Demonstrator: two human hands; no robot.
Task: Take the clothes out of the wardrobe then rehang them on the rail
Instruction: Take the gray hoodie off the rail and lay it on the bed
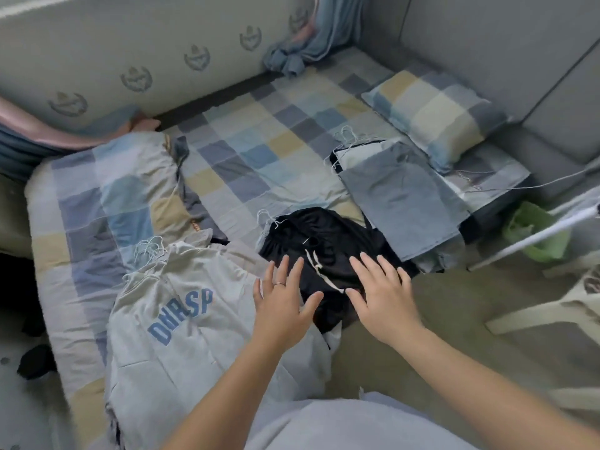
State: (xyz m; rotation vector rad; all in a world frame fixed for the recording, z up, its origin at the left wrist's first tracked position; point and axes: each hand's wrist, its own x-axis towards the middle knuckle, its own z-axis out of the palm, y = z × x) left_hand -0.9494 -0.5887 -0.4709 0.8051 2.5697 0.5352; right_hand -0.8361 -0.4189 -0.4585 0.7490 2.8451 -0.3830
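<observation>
Three heaps of clothes on white wire hangers lie on the checked bed (259,151). A black garment with a white drawstring (321,241) is in the middle. A grey sweatshirt with blue letters (181,319) lies to its left, and folded grey-blue trousers (399,196) to its right. My left hand (282,303) hovers with fingers spread over the black garment's left edge. Over its right side my right hand (383,297) is spread the same way. Neither hand holds anything. The white rail (552,232) shows at the right edge.
A checked pillow (435,115) lies at the head of the bed against the grey padded headboard (506,50). A rolled checked duvet (107,196) is on the left. A green bag (535,232) and a white plastic chair (552,306) stand on the floor at right.
</observation>
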